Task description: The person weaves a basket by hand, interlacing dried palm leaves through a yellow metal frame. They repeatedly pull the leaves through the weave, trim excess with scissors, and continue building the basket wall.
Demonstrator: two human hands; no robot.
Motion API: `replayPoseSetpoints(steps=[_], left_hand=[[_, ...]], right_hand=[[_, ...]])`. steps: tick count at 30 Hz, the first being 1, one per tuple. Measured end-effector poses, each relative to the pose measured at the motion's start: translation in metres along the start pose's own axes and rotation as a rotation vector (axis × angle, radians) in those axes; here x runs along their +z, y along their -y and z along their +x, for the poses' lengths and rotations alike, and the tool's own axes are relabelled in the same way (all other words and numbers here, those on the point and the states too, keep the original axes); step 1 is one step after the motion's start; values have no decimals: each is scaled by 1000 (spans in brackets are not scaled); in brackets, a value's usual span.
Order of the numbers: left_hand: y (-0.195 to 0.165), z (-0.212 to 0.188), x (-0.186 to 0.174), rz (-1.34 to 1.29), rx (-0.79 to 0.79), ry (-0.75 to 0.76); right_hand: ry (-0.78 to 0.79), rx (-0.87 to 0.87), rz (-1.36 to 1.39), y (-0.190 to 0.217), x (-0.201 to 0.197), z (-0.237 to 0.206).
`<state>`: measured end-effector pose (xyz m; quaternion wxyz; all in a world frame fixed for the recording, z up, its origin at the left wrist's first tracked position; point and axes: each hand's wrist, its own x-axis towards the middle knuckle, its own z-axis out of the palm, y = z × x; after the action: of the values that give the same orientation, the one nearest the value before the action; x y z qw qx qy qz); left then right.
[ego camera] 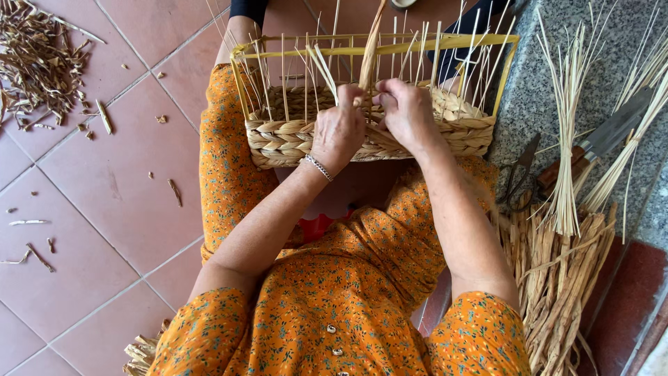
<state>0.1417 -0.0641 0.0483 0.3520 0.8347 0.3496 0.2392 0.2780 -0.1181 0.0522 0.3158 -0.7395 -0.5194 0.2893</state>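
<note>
Plainly, the half-woven basket (369,132) is resting on the person's lap, propped against the knees, with its yellow frame (376,43) standing far above the braided wall and thin pale stakes (285,83) sticking up between them. Judging from this, the biggest risk is the basket tipping off the lap toward the tiled floor (90,174) if the pull on the strand turns too hard (nothing else is bracing it). A smaller risk: the stakes could be bending or snapping where the hands are crowding them, or the flat strand (371,49) could be splitting at the twist.

Both forearms are reaching forward and converging at the near rim. The left hand (339,129) is clenching the strand's lower end, knuckles up; the right hand (406,111) is pinching the same strand just beside it.
</note>
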Motion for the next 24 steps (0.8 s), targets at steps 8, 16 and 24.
replayPoseSetpoints(steps=[8, 16, 24], left_hand=[[-3, 21, -4, 369, 29, 541], [8, -23, -26, -47, 249, 95], [97, -53, -106, 284, 3, -347]], right_hand=[[229, 206, 638, 18, -18, 16], [-88, 257, 500, -16, -11, 8], [-230, 180, 420, -41, -8, -40]])
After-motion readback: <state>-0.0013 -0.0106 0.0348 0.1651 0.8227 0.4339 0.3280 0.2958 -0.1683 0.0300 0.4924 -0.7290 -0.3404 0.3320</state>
